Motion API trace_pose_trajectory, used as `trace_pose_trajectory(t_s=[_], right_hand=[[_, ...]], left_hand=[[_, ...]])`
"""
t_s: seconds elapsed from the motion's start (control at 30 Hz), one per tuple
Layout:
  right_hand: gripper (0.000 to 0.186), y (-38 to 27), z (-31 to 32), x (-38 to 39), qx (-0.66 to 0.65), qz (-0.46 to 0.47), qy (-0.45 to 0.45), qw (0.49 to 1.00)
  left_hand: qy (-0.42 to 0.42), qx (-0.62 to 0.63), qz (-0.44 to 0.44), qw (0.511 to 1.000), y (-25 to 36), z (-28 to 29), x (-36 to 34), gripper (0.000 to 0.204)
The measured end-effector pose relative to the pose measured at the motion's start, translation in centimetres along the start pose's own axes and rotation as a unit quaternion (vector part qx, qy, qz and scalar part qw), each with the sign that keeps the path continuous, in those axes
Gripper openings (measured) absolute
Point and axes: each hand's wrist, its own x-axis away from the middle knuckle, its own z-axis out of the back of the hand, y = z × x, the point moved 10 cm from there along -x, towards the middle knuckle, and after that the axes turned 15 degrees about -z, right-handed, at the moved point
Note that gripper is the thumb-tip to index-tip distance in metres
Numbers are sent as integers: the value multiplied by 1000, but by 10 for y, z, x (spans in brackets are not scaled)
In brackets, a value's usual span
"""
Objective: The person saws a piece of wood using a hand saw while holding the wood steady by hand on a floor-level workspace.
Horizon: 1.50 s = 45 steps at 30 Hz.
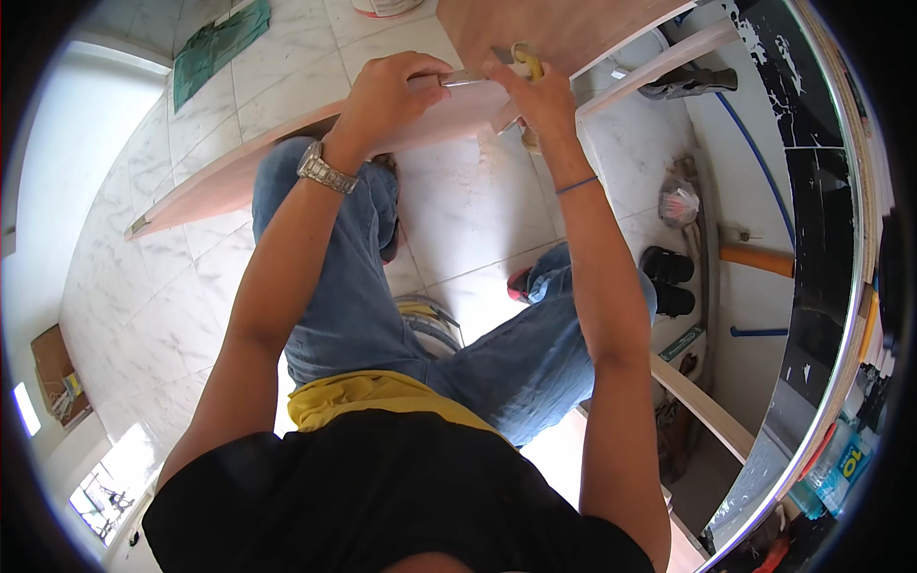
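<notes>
My left hand [390, 94], with a metal-band watch at the wrist, pinches a slim piece with a shiny metal end [462, 79] between thumb and fingers. My right hand [541, 98] is close beside it, closed around a tool with a yellowish looped handle [525, 59]; its exact kind is unclear. The right fingertips reach toward the metal end. Beneath both hands runs a long pinkish-brown wooden panel [215, 179], standing on edge and slanting down to the left, by my left knee. Part of its edge is hidden by my hands.
A larger wooden board [592, 29] stands at the far right. Green cloth [222, 43] lies on the marble-look tiled floor. An open cabinet frame at right holds black slippers [669, 279], a plastic bag [679, 201] and a blue hose [755, 143]. A pail [387, 7] shows at top.
</notes>
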Motion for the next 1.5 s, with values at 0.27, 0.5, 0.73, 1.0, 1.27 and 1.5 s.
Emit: trace_pose_trajectory(t_s=[0.27, 0.5, 0.73, 1.0, 1.27, 1.5], right_hand=[[79, 1, 0, 0, -11, 4, -1, 1000], [73, 5, 0, -2, -23, 2, -16, 1000], [47, 10, 47, 22, -60, 0, 10, 998], [39, 25, 89, 71, -32, 33, 41, 998], [29, 16, 136, 159, -51, 108, 63, 991], [31, 81, 97, 253, -193, 35, -49, 979]], left_hand=[[-39, -38, 29, 998, 5, -5, -3, 25], [-14, -5, 3, 1000, 2, -16, -9, 25], [-31, 63, 38, 997, -8, -15, -17, 20], [-246, 23, 40, 968, 2, -27, -75, 20], [-290, 1, 35, 956, -7, -44, -74, 23], [-236, 23, -14, 971, -25, -36, -66, 20]])
